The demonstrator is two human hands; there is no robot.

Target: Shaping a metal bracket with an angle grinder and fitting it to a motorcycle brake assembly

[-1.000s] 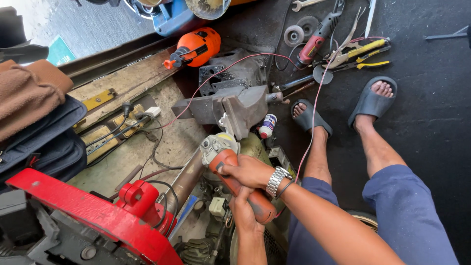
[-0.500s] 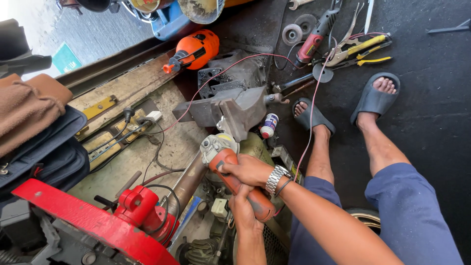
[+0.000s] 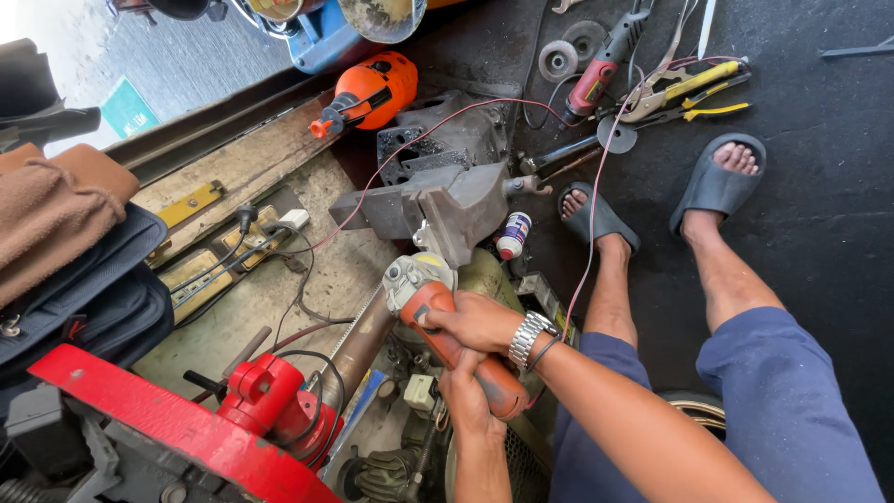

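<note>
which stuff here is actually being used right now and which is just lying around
In use: orange angle grinder, gripped by the right hand near its head and the left hand at its rear; brown pipe under its head.

Lying about: grey vise, orange sprayer, yellow-handled pliers, small bottle, red clamp.

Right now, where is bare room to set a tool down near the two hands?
Free: the dark floor right of the sandalled foot, and the concrete patch between the power strip and the pipe. Crowded: around the vise, the pliers and below both hands on the angle grinder.
</note>
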